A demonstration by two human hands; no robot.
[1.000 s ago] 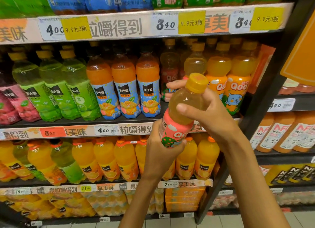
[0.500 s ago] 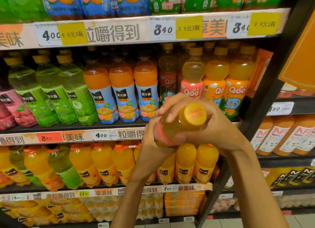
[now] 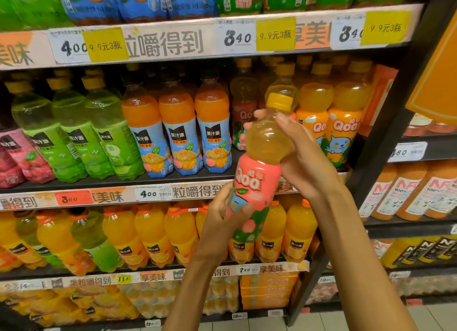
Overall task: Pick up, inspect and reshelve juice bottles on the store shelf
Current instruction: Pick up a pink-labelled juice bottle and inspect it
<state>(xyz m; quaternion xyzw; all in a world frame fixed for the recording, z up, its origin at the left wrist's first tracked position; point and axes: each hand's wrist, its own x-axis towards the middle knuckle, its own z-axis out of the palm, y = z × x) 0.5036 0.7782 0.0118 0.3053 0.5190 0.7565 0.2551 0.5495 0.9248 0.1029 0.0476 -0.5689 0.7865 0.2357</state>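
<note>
Pink-labelled juice bottle [image 3: 257, 182] with yellow cap, pale juice, nearly upright, left hand [image 3: 222, 219] fingers gripping label, right hand [image 3: 304, 162] fingers clasping shoulder

single head view, close, facing forward and slightly down at store shelf [image 3: 173, 192]

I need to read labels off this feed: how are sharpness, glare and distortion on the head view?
Head view: the held bottle is fairly sharp, its Qoo logo legible; small print is too soft. The left hand and right hand show little blur. No harsh glare, just soft highlights on shelf bottles. Wide-angle distortion bows the price rail and tilts the edges.
</note>
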